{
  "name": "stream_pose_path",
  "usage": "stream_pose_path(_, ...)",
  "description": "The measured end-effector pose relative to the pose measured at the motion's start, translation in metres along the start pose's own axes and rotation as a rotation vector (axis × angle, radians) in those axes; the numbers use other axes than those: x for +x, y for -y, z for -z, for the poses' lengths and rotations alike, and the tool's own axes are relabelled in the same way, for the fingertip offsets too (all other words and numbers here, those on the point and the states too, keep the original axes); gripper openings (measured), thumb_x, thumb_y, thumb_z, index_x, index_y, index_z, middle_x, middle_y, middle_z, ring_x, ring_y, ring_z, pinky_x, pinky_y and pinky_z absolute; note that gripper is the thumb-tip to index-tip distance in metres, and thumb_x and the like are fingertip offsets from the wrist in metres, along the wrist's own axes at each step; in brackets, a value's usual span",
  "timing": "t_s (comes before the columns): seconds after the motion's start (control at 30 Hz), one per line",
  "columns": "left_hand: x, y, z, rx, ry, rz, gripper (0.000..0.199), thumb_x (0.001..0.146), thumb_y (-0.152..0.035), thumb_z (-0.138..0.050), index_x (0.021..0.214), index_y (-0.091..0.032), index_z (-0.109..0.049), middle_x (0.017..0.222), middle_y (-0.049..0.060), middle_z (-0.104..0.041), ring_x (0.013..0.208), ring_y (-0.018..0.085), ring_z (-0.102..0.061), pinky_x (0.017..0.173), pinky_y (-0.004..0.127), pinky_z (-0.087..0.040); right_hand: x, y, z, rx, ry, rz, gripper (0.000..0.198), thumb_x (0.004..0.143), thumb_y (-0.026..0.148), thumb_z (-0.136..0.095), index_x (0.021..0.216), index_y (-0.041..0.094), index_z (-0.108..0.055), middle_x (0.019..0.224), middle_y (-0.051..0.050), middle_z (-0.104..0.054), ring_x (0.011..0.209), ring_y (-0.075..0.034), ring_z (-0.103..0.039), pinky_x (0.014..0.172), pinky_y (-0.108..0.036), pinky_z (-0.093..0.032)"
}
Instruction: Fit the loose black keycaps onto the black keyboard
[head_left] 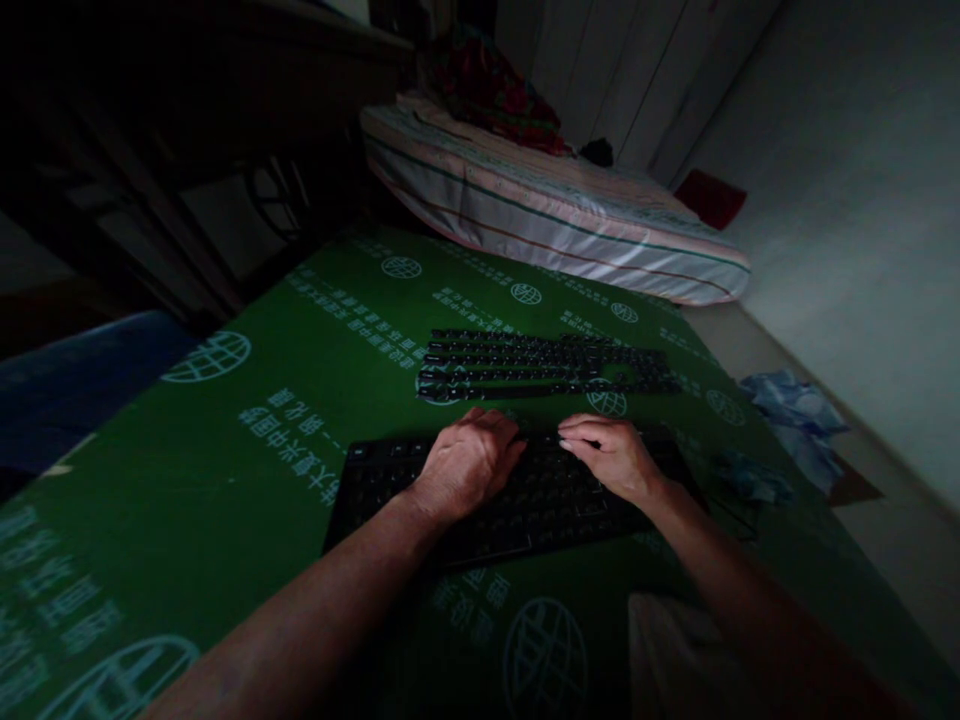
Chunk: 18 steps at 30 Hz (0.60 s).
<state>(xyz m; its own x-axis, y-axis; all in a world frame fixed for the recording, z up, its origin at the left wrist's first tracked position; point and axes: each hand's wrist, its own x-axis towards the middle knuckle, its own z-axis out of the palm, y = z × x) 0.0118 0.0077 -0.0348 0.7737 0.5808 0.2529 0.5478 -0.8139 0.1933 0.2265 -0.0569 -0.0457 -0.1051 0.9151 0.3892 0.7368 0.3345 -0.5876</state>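
Note:
A black keyboard (487, 525) lies on the green board, with much of its face showing no keycaps. A few keycaps (397, 450) sit along its upper left edge. My left hand (472, 455) rests over the upper middle of the keyboard, its fingers curled and the thumb pressed in; what it holds, if anything, is hidden. Just right of it, my right hand (604, 450) has thumb and fingertips pinched together at the keyboard's top row. Whatever is in that pinch is too small and dark to name. Beyond both hands, loose black keycaps (495, 375) lie in several rows.
The green board (225, 480) carries pale globe prints and lettering. Crumpled plastic (754, 478) lies at its right side, near a thin dark cable. A light cloth (664, 640) shows below my right arm. Behind stands a bed (525, 215); blue fabric (90, 370) is at left.

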Motion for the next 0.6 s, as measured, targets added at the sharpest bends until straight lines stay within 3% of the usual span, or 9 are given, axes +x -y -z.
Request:
stream_pose_path(0.23, 0.000, 0.001, -0.002, -0.002, -0.019, 0.004, 0.027, 0.092, -0.033, -0.041, 0.093, -0.017, -0.062, 0.085, 0.005, -0.064, 0.083, 0.020, -0.059, 0.076, 0.033, -0.047, -0.017, 0.006, -0.011, -0.250, -0.113, 0.114, 0.022, 0.087, 0.021, -0.054, 0.102, 0.020, -0.070, 0.106, -0.009, -0.069, 0.103, -0.021, -0.062, 0.094, -0.039, -0.050)
stream_pose_path(0.6, 0.001, -0.001, 0.001, -0.022, -0.016, 0.032, 0.023, 0.090, -0.031, -0.043, 0.091, -0.017, -0.062, 0.085, 0.006, -0.064, 0.082, 0.020, -0.059, 0.073, 0.032, -0.048, -0.022, 0.013, -0.011, -0.346, -0.053, 0.110, 0.027, 0.088, 0.020, -0.051, 0.111, 0.021, -0.065, 0.115, -0.010, -0.065, 0.111, -0.023, -0.057, 0.097, -0.043, -0.047)
